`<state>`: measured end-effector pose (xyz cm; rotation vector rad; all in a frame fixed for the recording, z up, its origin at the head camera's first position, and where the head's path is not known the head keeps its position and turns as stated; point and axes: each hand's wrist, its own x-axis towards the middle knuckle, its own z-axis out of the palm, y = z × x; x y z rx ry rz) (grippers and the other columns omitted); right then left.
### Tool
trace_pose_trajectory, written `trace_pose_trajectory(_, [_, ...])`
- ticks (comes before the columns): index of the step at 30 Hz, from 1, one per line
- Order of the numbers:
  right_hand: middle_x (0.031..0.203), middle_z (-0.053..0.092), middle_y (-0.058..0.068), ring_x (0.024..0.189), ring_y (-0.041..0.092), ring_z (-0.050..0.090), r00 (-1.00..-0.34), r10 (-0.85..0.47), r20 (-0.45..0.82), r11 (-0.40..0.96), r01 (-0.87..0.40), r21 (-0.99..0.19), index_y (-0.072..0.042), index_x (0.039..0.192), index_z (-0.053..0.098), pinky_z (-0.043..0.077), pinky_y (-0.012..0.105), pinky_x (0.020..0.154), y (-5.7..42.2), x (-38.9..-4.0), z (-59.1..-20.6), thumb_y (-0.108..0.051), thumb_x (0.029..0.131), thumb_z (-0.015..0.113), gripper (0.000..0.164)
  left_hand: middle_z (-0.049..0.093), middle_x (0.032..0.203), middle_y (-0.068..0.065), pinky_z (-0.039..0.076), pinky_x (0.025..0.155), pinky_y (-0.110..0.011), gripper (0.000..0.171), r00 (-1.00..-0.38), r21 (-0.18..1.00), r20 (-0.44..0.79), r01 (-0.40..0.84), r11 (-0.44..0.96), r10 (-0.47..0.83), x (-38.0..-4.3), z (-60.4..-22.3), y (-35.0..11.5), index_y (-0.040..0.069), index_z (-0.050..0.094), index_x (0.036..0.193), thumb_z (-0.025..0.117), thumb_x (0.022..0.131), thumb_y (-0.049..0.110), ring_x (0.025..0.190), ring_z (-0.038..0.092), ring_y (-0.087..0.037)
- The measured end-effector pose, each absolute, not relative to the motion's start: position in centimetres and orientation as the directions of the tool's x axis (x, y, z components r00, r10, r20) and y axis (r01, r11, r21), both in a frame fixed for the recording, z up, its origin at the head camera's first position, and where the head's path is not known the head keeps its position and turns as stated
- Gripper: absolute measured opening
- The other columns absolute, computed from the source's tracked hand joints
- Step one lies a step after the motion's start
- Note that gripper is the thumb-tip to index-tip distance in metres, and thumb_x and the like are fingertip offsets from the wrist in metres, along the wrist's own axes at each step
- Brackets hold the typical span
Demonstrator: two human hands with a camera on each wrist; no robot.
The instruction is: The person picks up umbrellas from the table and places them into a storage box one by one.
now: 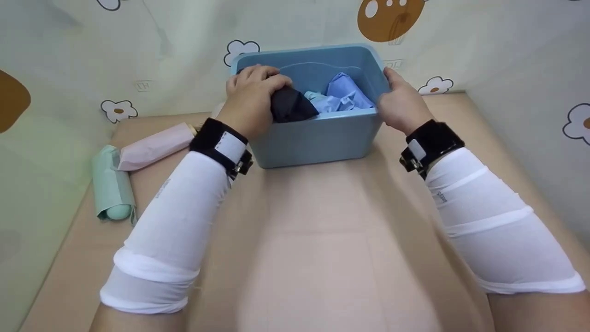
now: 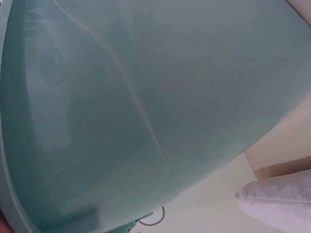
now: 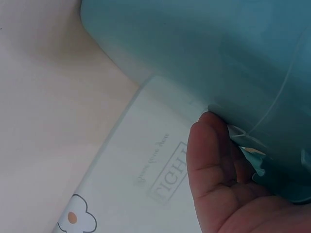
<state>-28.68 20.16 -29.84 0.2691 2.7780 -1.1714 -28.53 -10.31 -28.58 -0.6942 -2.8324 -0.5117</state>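
Note:
A blue-grey plastic storage bin point(image 1: 318, 140) stands at the far side of the table. My left hand point(image 1: 251, 94) lies over its left end, fingers curved over a black folded umbrella point(image 1: 295, 103) whose far part is hidden. At the bin's right end, my right hand point(image 1: 403, 103) grips the rim, and the right wrist view shows its fingers point(image 3: 204, 150) against the outer wall at a handle opening. Crumpled light-blue fabric point(image 1: 348, 94) lies inside the bin. The left wrist view is mostly filled by the bin's outer wall point(image 2: 194, 87).
Left of the bin lie a pink folded umbrella point(image 1: 156, 145) and a mint-green one point(image 1: 113, 184), both in sleeves. A pale curtain with flower prints point(image 1: 184, 55) hangs behind and beside the tan table point(image 1: 322, 244).

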Motion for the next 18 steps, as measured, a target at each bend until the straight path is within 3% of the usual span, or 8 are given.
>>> trace_pose_trajectory(18, [0.178, 0.009, 0.002, 0.154, 0.033, 0.030, -0.969, 0.126, -0.211, 0.650, 0.241, -0.721, -0.028, 0.170, -0.003, 0.045, 0.050, 0.115, 20.23, -28.73, -29.96, -0.015, 0.104, 0.028, 0.074, 0.051, 0.158, -0.007, 0.022, 0.121, -0.058, 0.061, -0.887, 0.323, 0.215, 0.460, 0.827, 0.409, -28.46, -28.66, -10.38, 0.031, 0.064, 0.140, 0.062, 0.093, -0.008, 0.153, 0.033, -0.036])
